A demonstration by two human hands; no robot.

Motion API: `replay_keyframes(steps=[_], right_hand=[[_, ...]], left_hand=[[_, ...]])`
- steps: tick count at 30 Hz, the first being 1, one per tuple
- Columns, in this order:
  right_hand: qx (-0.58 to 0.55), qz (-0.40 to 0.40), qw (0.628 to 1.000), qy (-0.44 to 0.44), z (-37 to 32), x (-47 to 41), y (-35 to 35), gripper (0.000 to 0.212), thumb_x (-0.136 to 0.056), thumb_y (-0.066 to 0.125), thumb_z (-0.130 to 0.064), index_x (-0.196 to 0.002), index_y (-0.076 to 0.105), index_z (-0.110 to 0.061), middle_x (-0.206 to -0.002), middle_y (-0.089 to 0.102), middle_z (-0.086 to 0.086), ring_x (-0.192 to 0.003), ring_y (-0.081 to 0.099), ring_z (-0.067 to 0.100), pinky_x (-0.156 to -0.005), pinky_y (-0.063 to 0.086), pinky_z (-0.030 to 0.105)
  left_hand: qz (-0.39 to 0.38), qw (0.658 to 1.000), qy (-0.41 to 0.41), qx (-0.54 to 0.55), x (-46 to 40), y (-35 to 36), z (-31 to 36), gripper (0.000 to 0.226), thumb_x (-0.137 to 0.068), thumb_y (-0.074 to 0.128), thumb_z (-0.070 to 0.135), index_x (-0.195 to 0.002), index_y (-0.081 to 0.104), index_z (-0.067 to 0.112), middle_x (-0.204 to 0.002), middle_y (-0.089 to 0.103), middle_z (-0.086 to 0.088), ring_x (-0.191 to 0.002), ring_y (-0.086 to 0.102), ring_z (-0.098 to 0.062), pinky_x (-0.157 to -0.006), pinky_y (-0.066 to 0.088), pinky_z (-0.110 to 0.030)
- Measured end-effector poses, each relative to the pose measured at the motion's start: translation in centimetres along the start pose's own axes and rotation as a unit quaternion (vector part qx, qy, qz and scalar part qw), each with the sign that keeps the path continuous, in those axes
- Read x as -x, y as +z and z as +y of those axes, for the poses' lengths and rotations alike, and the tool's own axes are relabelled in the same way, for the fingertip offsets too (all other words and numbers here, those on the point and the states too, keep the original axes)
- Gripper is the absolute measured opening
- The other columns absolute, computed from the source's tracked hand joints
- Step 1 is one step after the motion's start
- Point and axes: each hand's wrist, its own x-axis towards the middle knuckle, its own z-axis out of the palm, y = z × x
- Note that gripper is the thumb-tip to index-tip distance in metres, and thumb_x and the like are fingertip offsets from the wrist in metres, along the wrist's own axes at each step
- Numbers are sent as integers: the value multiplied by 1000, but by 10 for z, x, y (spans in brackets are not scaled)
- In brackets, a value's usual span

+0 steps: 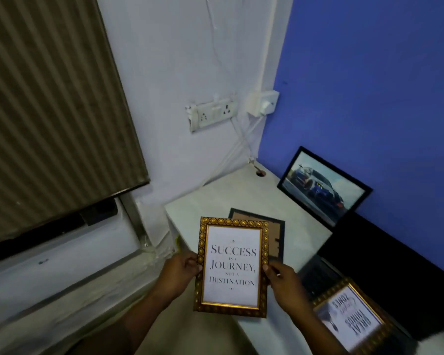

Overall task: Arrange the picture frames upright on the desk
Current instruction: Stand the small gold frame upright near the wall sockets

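The gold-framed "Success" print [232, 267] is held face up above the near edge of the white desk [254, 198]. The left hand [182, 269] pinches its left border and the right hand [282, 280] its right border, fingers closed on the frame. Beyond it a dark frame [274, 234] lies face down on the desk; the car picture [323, 185] leans upright against the blue wall [369, 85]; another gold frame [351, 321] sits at the right.

Ribbed brown blind [49, 103] far left. White socket plate [212, 112] on pale wall, adapter box [263, 102] just right. Blue wall [369, 85] right.
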Motion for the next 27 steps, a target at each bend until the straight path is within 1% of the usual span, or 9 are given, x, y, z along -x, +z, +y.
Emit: replay_keyframes(steps=[4,9,10,12,15,18,20,23,27], right_hand=[[5,3,1000,-9,-29,-34,5,19,-102,53,-28,-95,71,-30,-91,74,-9,-89,68,9,-84,57,34],[64,-7,998,-24,-51,-75,0,17,-102,50,-19,-96,65,-23,-92,67,-7,-85,63,6,-73,52,26],[68,-2,997,-22,-53,-84,0,18,-102,49,-20,-97,66,-21,-92,67,-6,-83,64,7,-71,52,26],[75,1,997,-11,-52,-107,-1,20,-101,48,-25,-98,67,-20,-93,68,-3,-81,65,9,-68,54,25],[75,-1,997,1,-51,-140,-5,20,-95,49,-32,-94,67,-23,-93,69,-1,-80,65,11,-70,56,30],[42,-7,999,-5,-53,-170,-9,15,-89,53,-19,-90,68,-18,-92,71,-1,-84,66,14,-76,58,37],[30,-24,999,-11,-58,-190,-11,14,-88,59,-17,-100,66,-20,-103,71,1,-94,67,16,-82,58,36],[-5,-29,1000,-5,-71,-215,-17,46,-87,69,-25,-132,57,-18,-122,67,2,-112,65,21,-93,56,39],[-17,-26,999,-20,-91,-251,-25,55,-89,72,-21,-139,50,-14,-124,68,7,-109,64,20,-93,54,39]], left_hand=[[2,1000,19,-16,-40,-26,7,15,-88,69,14,-90,76,27,-85,79,10,-79,72,2,-68,50,-18],[22,994,32,-100,-91,-27,20,23,-95,56,16,-78,68,25,-80,75,7,-76,71,-9,-74,57,-34],[14,992,35,-119,-98,-24,26,23,-97,52,17,-82,67,26,-85,75,6,-77,69,-11,-73,56,-33],[-4,990,37,-133,-118,-12,39,20,-100,47,22,-105,66,27,-103,75,6,-86,68,-11,-69,52,-26],[-38,994,7,-107,-138,0,55,32,-96,46,31,-125,59,30,-121,71,7,-101,69,-14,-78,54,-27],[-53,995,-11,-87,-156,5,67,37,-98,46,28,-134,54,27,-132,67,3,-110,67,-17,-74,50,-21],[-43,996,-3,-79,-169,6,75,37,-101,44,25,-138,52,25,-134,65,1,-114,66,-18,-72,48,-17],[-29,997,-6,-67,-191,6,84,39,-102,43,26,-141,47,25,-136,64,-1,-116,65,-20,-81,50,-22],[-28,998,-3,-48,-222,3,86,43,-102,46,25,-145,42,27,-139,62,0,-121,63,-19,-90,51,-25]])
